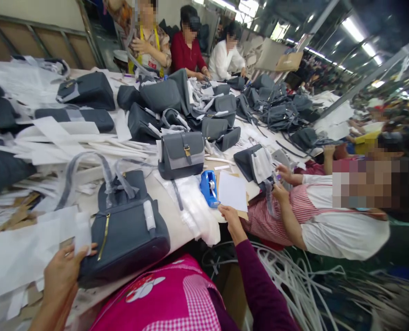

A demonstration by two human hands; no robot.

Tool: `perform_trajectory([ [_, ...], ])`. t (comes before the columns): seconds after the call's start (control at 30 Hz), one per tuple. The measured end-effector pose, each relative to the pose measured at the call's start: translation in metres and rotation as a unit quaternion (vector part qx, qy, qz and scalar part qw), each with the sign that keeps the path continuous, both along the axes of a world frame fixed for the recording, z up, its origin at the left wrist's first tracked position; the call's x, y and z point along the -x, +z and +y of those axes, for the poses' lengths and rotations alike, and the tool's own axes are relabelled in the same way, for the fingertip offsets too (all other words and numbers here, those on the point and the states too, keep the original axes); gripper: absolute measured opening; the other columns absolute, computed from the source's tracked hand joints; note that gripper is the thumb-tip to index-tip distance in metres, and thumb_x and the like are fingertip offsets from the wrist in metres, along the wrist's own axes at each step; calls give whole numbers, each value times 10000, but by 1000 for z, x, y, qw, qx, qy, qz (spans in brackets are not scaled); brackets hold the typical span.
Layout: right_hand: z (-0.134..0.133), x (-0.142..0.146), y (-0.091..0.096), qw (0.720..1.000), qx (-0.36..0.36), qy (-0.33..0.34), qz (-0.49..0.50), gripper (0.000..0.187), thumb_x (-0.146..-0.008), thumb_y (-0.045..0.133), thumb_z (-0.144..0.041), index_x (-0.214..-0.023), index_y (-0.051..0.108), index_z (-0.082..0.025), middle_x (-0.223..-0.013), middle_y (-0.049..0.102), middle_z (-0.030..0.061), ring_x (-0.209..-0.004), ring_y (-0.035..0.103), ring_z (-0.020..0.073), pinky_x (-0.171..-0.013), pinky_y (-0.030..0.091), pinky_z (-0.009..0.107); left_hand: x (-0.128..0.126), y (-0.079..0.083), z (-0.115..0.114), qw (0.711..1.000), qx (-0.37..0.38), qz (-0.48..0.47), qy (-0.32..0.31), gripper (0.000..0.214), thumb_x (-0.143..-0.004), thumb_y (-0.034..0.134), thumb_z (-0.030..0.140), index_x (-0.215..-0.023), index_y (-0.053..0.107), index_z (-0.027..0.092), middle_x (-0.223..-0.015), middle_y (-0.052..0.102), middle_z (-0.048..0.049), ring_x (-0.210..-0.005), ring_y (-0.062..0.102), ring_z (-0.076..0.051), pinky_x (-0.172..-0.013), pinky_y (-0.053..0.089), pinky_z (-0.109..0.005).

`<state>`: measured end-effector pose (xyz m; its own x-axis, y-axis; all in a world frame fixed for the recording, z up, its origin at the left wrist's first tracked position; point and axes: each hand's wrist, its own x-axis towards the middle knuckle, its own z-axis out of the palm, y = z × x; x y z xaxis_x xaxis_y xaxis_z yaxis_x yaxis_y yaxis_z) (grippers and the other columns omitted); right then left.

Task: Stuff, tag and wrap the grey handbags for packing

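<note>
A dark blue-grey handbag [127, 236] with a gold zip and wrapped handles stands at the table edge before me. Fingers closed, my left hand [65, 269] holds a strip of white wrapping [83, 232] against the bag's left side. My right hand [232, 222] reaches to the front end of a blue tape dispenser [207, 188], thumb and finger pinched at the tape's free end. The tape itself is hardly visible there. A smaller flap handbag [181, 155] with a gold clasp sits upright behind the dispenser.
White sheets [232, 191] lie right of the dispenser, clear plastic [199, 218] to its left. Paper scraps [14, 248] and more bags [85, 89] cover the left and far table. A co-worker in a striped apron [301, 207] handles a bag [256, 165] at right; others work across the table.
</note>
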<state>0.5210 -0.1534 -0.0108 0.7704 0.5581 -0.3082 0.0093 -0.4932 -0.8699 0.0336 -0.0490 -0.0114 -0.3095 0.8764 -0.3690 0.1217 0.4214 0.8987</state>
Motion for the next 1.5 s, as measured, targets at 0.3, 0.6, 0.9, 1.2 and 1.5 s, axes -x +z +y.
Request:
perform_trajectory([
  [0.3, -26, 1, -3, 992, 84, 21, -90, 173, -589, 623, -372, -502, 596, -225, -590, 654, 58, -692, 613, 262, -615, 461, 343, -3, 16, -4, 999, 30, -22, 25, 375, -495, 715, 327, -801, 551, 185, -645, 692, -3, -611, 627, -205, -647, 513, -342],
  [0.6, 21, 93, 21, 985, 51, 154, -63, 176, -626, 613, -373, -605, 647, -202, -663, 665, 63, -642, 584, 216, -607, 458, 322, 1, 12, -8, 999, -34, 21, 12, 304, -582, 627, 343, -829, 566, 176, -762, 702, -31, -628, 653, -197, -659, 493, -301],
  [0.9, 117, 365, 48, 847, -43, 525, 73, 158, -690, 578, -286, -586, 615, -173, -529, 552, -34, -529, 494, 111, -536, 381, 221, -3, 20, -26, 990, -130, 53, 7, 463, -736, 595, 222, -1140, 370, 204, -707, 614, 33, -535, 602, -156, -564, 425, -256],
  [1.2, 135, 384, 31, 828, 39, 555, -68, 128, -676, 578, -166, -586, 663, -200, -592, 640, 1, -618, 578, 150, -580, 397, 236, -1, 19, -33, 981, -156, 113, -31, 269, -844, 519, 266, -1105, 505, 201, -700, 602, -1, -594, 570, -184, -621, 416, -292],
  [1.5, 140, 359, 20, 802, 43, 587, -102, 119, -616, 740, -192, -689, 649, -209, -650, 636, 16, -658, 575, 183, -618, 391, 278, -1, 10, -32, 987, -140, 72, -12, 168, -798, 527, 232, -964, 530, 206, -889, 658, -48, -615, 616, -179, -642, 484, -308],
])
